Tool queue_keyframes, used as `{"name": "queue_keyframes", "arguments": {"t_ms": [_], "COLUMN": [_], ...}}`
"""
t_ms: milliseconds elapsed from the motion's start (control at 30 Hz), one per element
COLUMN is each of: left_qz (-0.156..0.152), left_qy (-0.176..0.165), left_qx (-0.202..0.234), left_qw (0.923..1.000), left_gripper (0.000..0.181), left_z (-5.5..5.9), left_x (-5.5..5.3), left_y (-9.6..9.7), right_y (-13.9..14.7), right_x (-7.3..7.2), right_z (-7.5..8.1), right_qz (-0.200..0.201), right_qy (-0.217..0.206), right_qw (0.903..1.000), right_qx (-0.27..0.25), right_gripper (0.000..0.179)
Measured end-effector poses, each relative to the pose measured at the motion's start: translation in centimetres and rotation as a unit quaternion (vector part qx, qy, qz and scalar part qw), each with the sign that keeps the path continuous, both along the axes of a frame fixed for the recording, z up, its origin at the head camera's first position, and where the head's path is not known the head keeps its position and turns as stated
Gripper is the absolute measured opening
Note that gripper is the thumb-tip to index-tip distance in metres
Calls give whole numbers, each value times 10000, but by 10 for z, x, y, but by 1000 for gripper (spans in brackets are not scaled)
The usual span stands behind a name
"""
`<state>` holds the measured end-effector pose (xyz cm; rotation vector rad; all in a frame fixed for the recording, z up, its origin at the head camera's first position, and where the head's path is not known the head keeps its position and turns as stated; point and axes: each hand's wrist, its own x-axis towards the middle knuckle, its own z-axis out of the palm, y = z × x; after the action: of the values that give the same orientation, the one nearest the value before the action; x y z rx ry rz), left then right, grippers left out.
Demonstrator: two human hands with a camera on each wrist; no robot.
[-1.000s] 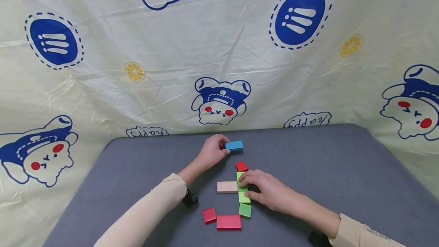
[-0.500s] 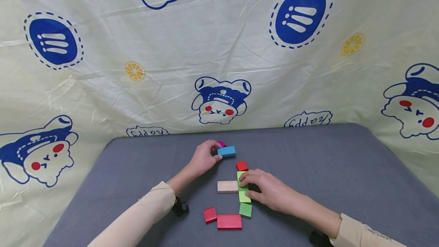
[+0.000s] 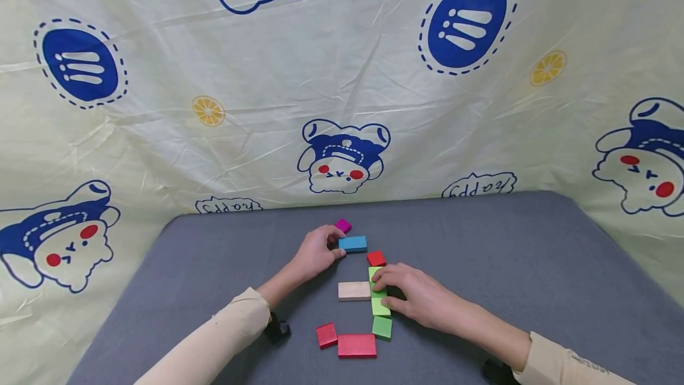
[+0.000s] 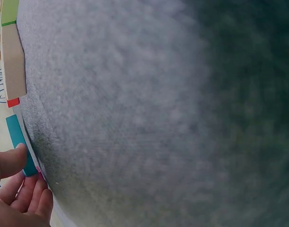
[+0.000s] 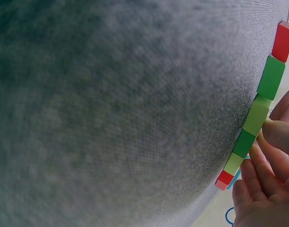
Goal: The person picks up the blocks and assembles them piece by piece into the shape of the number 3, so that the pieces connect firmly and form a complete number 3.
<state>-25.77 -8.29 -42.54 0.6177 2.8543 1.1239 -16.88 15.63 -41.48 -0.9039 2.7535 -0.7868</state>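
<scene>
My left hand (image 3: 316, 251) pinches the left end of a blue rectangular block (image 3: 353, 244) at the back of the table. In the left wrist view the thumb presses on the blue block's side (image 4: 17, 137). Just behind it sits a magenta block (image 3: 342, 226). My right hand (image 3: 424, 299) rests along a column of green blocks (image 3: 381, 306), fingertips and thumb at them and fingers loosely bent, as the right wrist view shows too. A red block (image 3: 376, 258) tops the column. A plain wooden block (image 3: 354, 292) meets its left side.
At the near end, a green block (image 3: 382, 327) leads to a long red block (image 3: 357, 346), with a smaller red block (image 3: 326, 335) angled beside that. A grey cloth covers the table (image 3: 481, 254). Behind it hangs a printed curtain (image 3: 256, 135).
My left hand has brought the blue block left and closer to me, beside the red block. The magenta block has come into view behind it. The right hand stays put.
</scene>
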Motion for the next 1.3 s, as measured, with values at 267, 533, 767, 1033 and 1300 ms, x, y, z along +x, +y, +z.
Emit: {"name": "queue_keyframes", "arguments": {"t_ms": [267,533,767,1033,1300], "left_qz": [-144,-261,-342,-331,-332], "left_qy": [-63,-74,-95,-172,-179], "left_qx": [-184,-164,-186,-170,-218], "left_qw": [9997,9995,9992,9992,9991], "left_gripper": [24,26,28,29,30], "left_z": [-2,-4,-5,-5,-6], "left_x": [-1,-3,-2,-1,-1], "left_y": [-1,0,0,-1,-1], "right_y": [-1,-1,0,0,0], "right_x": [0,0,1,1,2], "right_z": [1,0,-1,0,0], "right_qz": [-34,-25,20,15,-9], "right_qy": [-47,-36,1,12,22], "right_qw": [10000,10000,10000,10000,10000], "right_qx": [34,2,-16,17,9], "right_gripper": [24,24,23,24,23]}}
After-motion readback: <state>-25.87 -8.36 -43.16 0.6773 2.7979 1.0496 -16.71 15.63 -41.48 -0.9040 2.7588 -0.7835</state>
